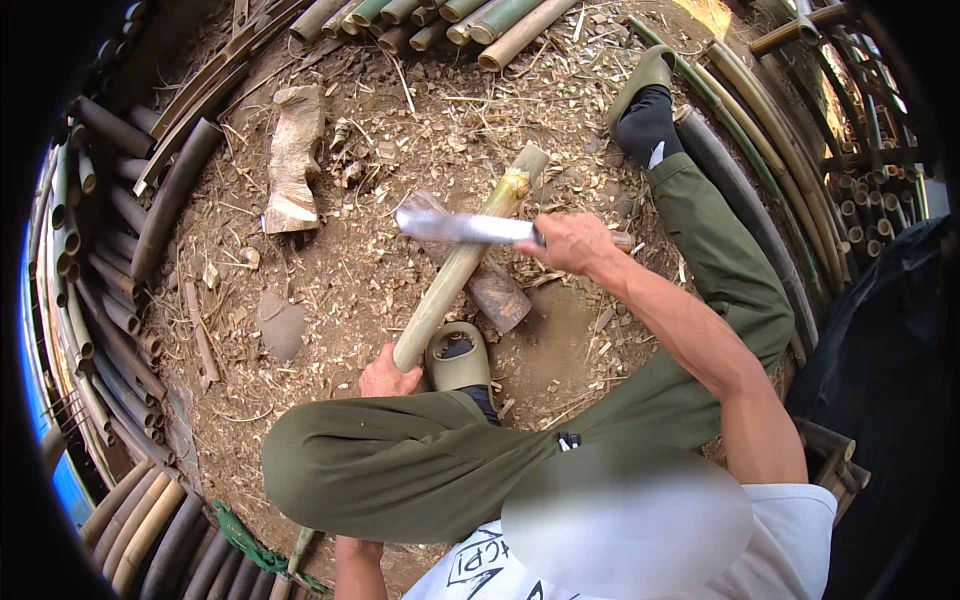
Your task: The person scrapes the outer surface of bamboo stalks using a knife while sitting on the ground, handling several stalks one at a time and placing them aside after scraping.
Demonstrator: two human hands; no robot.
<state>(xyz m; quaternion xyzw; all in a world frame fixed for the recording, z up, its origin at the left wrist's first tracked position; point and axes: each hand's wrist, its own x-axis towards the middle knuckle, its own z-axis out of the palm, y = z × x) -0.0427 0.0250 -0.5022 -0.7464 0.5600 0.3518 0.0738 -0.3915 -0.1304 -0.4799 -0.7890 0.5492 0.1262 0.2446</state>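
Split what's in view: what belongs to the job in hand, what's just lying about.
Job in hand:
bamboo pole, in the left hand
machete, in the right hand
log, beneath the pole

Lying about:
notched pale wood block
rounded stone
stacked bamboo poles

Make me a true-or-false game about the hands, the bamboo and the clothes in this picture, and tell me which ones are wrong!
1. The right hand holds a knife with a long metal blade. True.
2. The left hand is holding nothing. False: it holds the near end of a bamboo pole.
3. The bamboo pole passes over a short log on the ground. True.
4. The trousers are bright red. False: they are dark green.
5. Both feet are bare. False: they wear dark socks and green clogs.
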